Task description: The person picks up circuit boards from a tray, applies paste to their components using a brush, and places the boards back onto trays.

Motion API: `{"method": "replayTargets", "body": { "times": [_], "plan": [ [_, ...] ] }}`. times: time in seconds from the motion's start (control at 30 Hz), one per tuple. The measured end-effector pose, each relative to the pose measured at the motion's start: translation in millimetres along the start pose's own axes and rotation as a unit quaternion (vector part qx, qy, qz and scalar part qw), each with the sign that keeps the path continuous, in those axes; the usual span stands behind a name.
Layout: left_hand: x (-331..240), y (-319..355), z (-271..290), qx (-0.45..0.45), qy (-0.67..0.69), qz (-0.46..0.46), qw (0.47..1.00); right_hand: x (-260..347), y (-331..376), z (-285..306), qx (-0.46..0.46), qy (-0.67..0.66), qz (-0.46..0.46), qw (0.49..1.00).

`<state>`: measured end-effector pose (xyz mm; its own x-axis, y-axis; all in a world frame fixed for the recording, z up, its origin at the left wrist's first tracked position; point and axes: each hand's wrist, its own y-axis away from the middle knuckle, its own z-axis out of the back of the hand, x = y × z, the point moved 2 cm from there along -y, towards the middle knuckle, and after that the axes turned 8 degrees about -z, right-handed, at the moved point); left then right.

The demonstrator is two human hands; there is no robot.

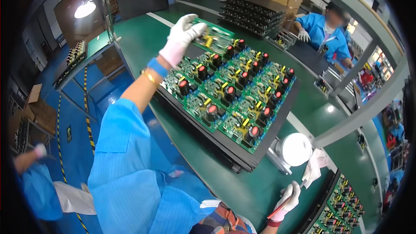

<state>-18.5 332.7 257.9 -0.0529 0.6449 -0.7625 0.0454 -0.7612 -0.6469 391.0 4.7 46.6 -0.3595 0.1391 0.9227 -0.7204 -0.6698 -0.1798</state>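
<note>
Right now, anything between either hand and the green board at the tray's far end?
Left hand: nothing visible, its fingers are at the left edge of the green board. Right hand: yes, the black tray, loaded with other boards, lies across the direct line.

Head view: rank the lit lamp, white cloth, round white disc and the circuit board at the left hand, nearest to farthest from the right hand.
1. White cloth: just beyond the right hand.
2. Round white disc: left of the cloth.
3. Circuit board: at the left hand.
4. Lit lamp: far upper left.
</note>
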Motion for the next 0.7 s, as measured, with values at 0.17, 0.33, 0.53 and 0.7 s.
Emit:
{"method": "replayTargets", "body": {
  "times": [0.17, 0.33, 0.53, 0.7],
  "plan": [
    [83.1, -59.8, 63.2, 0.037, -0.179, 0.075, 0.980, -5.3, -5.8, 5.6, -0.020, 0.002, -0.011, 1.000],
    [99.7, -61.3, 57.3, 0.178, -0.366, 0.154, 0.900, 8.8, -3.2, 2.0, -0.039, 0.010, -0.007, 0.999],
    [130.3, -58.4, 52.6, 0.311, -0.504, 0.179, 0.786, 1.2, -5.4, -0.2, -0.035, 0.056, 0.020, 0.998],
    [101.8, -62.3, 35.3, 0.210, -0.546, -0.004, 0.811, 14.3, -1.0, -3.6, -0.076, -0.010, -0.074, 0.994]
  ]
}}
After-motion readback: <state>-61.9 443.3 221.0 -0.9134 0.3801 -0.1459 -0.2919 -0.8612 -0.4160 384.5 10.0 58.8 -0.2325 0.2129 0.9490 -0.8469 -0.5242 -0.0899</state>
